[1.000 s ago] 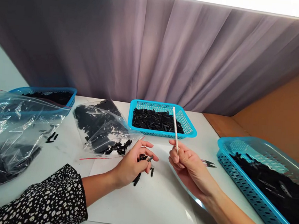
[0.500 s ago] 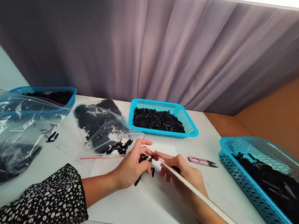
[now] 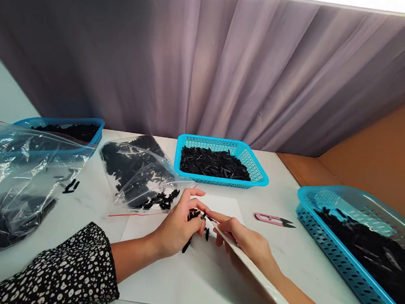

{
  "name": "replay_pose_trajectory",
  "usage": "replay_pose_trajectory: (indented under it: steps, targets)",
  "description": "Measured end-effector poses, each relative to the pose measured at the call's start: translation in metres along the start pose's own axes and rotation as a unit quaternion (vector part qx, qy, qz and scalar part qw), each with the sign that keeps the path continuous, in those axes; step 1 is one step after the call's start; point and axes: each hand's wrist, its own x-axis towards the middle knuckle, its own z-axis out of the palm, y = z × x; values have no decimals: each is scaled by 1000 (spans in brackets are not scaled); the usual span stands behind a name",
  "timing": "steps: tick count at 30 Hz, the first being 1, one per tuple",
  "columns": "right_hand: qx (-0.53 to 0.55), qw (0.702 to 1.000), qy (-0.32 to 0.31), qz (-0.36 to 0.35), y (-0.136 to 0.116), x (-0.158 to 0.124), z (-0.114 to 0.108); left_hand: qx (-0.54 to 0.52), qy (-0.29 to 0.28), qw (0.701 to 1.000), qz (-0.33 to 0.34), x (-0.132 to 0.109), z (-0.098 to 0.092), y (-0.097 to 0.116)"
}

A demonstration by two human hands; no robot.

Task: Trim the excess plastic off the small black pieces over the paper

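My left hand (image 3: pixel 178 225) rests over the white sheet (image 3: pixel 163 281), its fingers curled round several small, slim black pieces (image 3: pixel 194 213). One of these pieces sticks out below the fingers, and another hangs or lies just beside them. My right hand (image 3: pixel 251 239) pinches the far end of a long white strip (image 3: pixel 275 293) close to the left fingertips. From there the strip slants down past the right forearm to the bottom edge of the view. Whether its tip touches a black piece cannot be made out.
Blue baskets of black pieces stand at the back middle (image 3: pixel 221 181), right (image 3: pixel 341 268) and back left (image 3: pixel 99 133). A clear bag (image 3: pixel 141 165) of black pieces lies behind my left hand, another bag (image 3: pixel 29 189) at left. Pink thread snips (image 3: pixel 271 219) lie at right.
The white strip has turned and shows more of its broad face. My right hand has shifted slightly left and towards me. The left hand has barely moved.
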Motion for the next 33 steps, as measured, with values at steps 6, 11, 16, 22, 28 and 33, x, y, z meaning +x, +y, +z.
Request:
replay_pose_trajectory:
  steps: [6, 11, 16, 22, 28, 33]
  targets:
    - [14, 1000, 8, 0, 5, 1, 0, 18, -2, 1000, 9, -2, -1, -2]
    - [11, 1000, 13, 14, 2, 0, 0, 16, -3, 1000, 7, -2, 0, -1]
    - [1, 1000, -9, -18, 8, 1, -2, -1, -4, 1000, -3, -3, 2, 1]
    - [-7, 996, -29, -89, 18, 10, -2, -105, 17, 993, -55, -5, 6, 9]
    - [-32, 995, -39, -85, 21, 17, -2, -157, 31, 984, -82, -6, 10, 16]
    - [17, 998, -33, -49, 43, 32, -13, -155, 42, 984, -80, -6, 10, 16]
